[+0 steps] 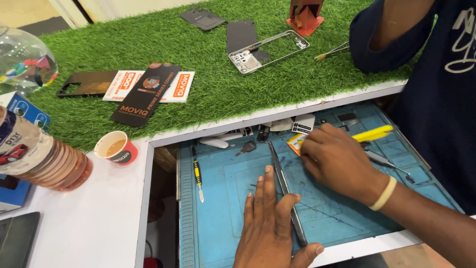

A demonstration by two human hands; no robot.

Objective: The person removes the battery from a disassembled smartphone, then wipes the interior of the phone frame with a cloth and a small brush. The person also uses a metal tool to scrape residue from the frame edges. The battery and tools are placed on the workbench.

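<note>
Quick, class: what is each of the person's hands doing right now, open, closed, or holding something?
Left hand: open, fingers flat on the blue mat, beside a thin dark strip.
Right hand: fingers curled down over the mat; whether it holds anything cannot be told.

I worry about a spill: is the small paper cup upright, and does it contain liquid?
Upright and partly full: the paper cup stands on its base on the white counter, with light brown liquid visible inside.

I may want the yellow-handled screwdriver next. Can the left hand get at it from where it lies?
Probably yes: the left hand lies flat on the blue mat, and the screwdriver lies just to its left, with bare mat between.
</note>
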